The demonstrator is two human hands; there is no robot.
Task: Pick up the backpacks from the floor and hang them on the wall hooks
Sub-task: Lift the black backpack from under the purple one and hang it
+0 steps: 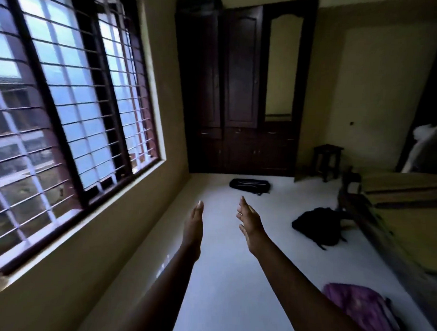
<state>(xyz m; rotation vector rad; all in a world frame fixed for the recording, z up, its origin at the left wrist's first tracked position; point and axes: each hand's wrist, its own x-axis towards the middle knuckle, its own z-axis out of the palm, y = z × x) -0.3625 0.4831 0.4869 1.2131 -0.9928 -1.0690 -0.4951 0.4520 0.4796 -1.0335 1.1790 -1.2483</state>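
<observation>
Three backpacks lie on the white floor. A flat black backpack [249,185] rests far off, near the wardrobe. A crumpled black backpack [318,227] lies to the right, beside the bed. A purple backpack [363,311] sits at the lower right, close to me. My left hand [194,226] and my right hand [250,226] are stretched out side by side over the floor, palms facing each other, fingers straight, holding nothing. Both are well short of any backpack. No wall hooks show in this view.
A barred window [66,98] fills the left wall. A dark wooden wardrobe [242,92] with a mirror stands at the far end, a small stool [328,160] to its right. A bed [409,216] runs along the right side.
</observation>
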